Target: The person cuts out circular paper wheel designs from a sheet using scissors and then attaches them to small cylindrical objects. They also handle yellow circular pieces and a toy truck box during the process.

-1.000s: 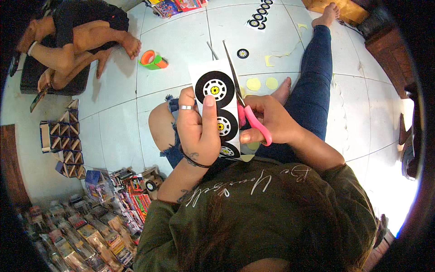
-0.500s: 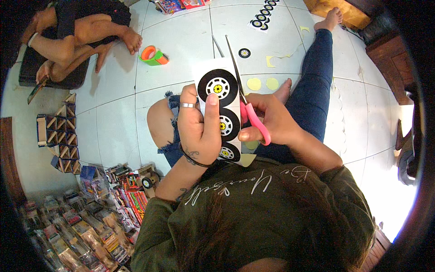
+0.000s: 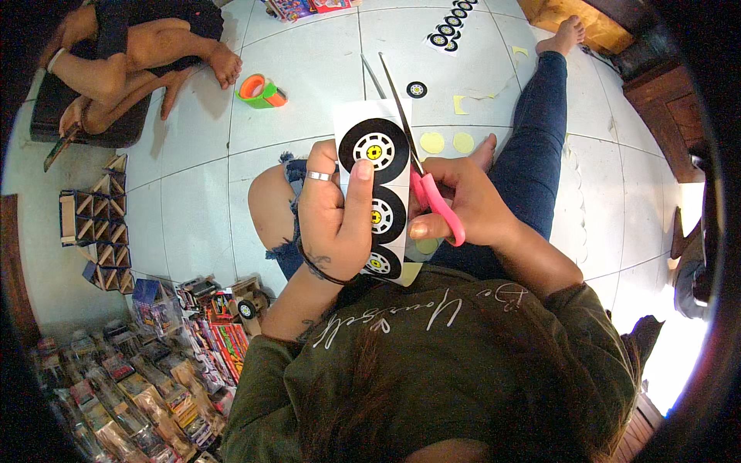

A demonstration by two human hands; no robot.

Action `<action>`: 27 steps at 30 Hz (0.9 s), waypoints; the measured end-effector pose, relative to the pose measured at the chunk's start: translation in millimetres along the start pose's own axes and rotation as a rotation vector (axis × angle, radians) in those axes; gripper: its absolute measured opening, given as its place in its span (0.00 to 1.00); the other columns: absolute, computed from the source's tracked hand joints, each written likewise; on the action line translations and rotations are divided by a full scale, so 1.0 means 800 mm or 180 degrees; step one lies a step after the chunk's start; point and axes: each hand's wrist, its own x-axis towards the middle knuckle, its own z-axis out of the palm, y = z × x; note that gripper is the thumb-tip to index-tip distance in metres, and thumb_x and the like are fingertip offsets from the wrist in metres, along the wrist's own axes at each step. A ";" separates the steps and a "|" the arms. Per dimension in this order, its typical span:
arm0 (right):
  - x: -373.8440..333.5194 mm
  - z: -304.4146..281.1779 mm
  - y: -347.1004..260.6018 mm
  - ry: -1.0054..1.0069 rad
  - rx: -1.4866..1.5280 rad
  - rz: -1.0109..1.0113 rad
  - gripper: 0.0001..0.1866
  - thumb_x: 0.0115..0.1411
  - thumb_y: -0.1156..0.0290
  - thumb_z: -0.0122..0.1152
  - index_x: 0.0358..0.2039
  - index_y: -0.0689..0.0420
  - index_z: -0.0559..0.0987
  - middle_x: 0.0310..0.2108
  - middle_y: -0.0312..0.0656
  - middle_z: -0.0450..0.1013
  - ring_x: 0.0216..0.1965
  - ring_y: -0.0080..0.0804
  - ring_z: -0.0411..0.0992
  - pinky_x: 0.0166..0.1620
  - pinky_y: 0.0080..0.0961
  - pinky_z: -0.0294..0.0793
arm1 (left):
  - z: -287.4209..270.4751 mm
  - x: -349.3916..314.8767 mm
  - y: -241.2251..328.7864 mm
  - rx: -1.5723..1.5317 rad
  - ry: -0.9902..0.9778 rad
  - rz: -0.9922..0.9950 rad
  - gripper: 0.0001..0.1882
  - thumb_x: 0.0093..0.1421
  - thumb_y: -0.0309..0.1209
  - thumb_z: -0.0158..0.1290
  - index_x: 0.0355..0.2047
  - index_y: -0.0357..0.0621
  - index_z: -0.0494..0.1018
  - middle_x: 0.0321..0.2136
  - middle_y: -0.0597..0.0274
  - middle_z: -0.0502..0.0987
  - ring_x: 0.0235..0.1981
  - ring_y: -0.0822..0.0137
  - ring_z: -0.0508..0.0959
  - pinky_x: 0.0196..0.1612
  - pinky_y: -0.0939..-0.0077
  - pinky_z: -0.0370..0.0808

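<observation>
My left hand (image 3: 340, 204) pinches a white paper strip (image 3: 395, 193) printed with a column of black wheels with yellow centres, thumb on top by the uppermost wheel. A pale yellow layer shows at the strip's lower end. Pink-handled scissors (image 3: 438, 202) are in my right hand (image 3: 467, 202), its fingers through the loops. Their blades are spread and point away from me; one lies over the strip's right edge, the other comes out beyond its top, partly hidden behind the paper. Past the blades, a cut-out wheel (image 3: 417, 90) lies on the tiled floor.
Yellow paper circles (image 3: 432, 143) and scraps (image 3: 461, 104) lie beside my right leg. An orange and green tape roll (image 3: 261, 91) stands left of the scissors. Farther off is another wheel strip (image 3: 443, 37). A person sits at the upper left; packaged goods (image 3: 147, 378) crowd the lower left.
The scissors' blades have shifted slightly left at their tips, and the strip has tilted a little. Both hands keep their hold. At the right edge, a dark shape has appeared near my sleeve.
</observation>
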 end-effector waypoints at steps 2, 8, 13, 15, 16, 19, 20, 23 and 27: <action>-0.001 -0.003 -0.002 -0.0066 -0.0010 0.0074 0.24 0.36 0.52 0.74 0.18 0.59 0.74 0.14 0.33 0.69 0.17 0.17 0.64 0.21 0.15 0.61 | -0.002 0.002 0.000 -0.0207 -0.0056 -0.0077 0.09 0.62 0.26 0.42 0.41 0.34 0.63 0.32 0.59 0.72 0.32 0.76 0.68 0.37 0.82 0.66; 0.002 -0.008 -0.006 -0.0209 -0.0120 0.0032 0.24 0.37 0.52 0.74 0.17 0.59 0.73 0.14 0.32 0.67 0.17 0.18 0.63 0.21 0.16 0.60 | -0.012 0.004 0.005 -0.0238 -0.0251 -0.0157 0.09 0.62 0.25 0.42 0.41 0.33 0.64 0.31 0.58 0.72 0.33 0.76 0.69 0.38 0.82 0.67; 0.000 -0.013 -0.009 -0.0316 -0.0288 0.0082 0.24 0.36 0.52 0.74 0.17 0.59 0.73 0.13 0.32 0.67 0.17 0.17 0.62 0.21 0.16 0.58 | -0.019 0.009 0.005 -0.0084 -0.0329 -0.0181 0.09 0.62 0.25 0.42 0.40 0.32 0.65 0.31 0.57 0.72 0.33 0.75 0.69 0.38 0.82 0.67; 0.000 -0.012 -0.009 -0.0281 -0.0252 0.0033 0.24 0.36 0.52 0.74 0.17 0.59 0.73 0.13 0.32 0.67 0.17 0.17 0.62 0.21 0.17 0.58 | -0.019 0.009 0.006 -0.0117 -0.0364 -0.0179 0.09 0.62 0.25 0.42 0.40 0.32 0.65 0.31 0.57 0.72 0.33 0.75 0.69 0.38 0.82 0.67; 0.000 -0.012 -0.009 -0.0262 -0.0234 0.0007 0.24 0.36 0.52 0.74 0.17 0.59 0.73 0.13 0.32 0.66 0.17 0.17 0.61 0.21 0.17 0.58 | -0.019 0.010 0.006 -0.0147 -0.0387 -0.0146 0.09 0.62 0.25 0.42 0.40 0.32 0.65 0.31 0.57 0.72 0.33 0.75 0.69 0.38 0.82 0.67; 0.001 -0.010 -0.008 -0.0253 -0.0100 -0.0108 0.24 0.36 0.51 0.74 0.17 0.59 0.74 0.13 0.32 0.66 0.17 0.17 0.61 0.21 0.17 0.58 | -0.017 0.010 0.007 -0.0256 -0.0380 -0.0147 0.09 0.62 0.25 0.42 0.40 0.32 0.65 0.31 0.57 0.72 0.33 0.76 0.69 0.38 0.82 0.67; 0.002 -0.011 -0.008 -0.0260 -0.0191 -0.0098 0.24 0.36 0.51 0.74 0.17 0.59 0.74 0.13 0.31 0.66 0.17 0.17 0.61 0.21 0.17 0.57 | -0.017 0.010 0.007 -0.0263 -0.0371 -0.0168 0.09 0.62 0.25 0.42 0.40 0.32 0.65 0.32 0.57 0.72 0.33 0.76 0.69 0.38 0.83 0.67; 0.001 -0.015 -0.009 -0.0299 -0.0401 -0.0063 0.24 0.36 0.51 0.74 0.18 0.59 0.74 0.13 0.31 0.66 0.17 0.17 0.60 0.20 0.16 0.57 | -0.019 0.010 0.010 -0.0301 -0.0416 -0.0186 0.09 0.62 0.25 0.42 0.40 0.32 0.65 0.31 0.58 0.73 0.32 0.77 0.69 0.38 0.84 0.67; 0.001 -0.018 -0.011 -0.0366 -0.0326 0.0007 0.25 0.36 0.51 0.74 0.18 0.60 0.74 0.13 0.31 0.65 0.16 0.16 0.59 0.20 0.16 0.56 | -0.023 0.012 0.011 -0.0273 -0.0526 -0.0221 0.08 0.62 0.26 0.43 0.38 0.33 0.64 0.30 0.59 0.73 0.31 0.78 0.68 0.35 0.84 0.67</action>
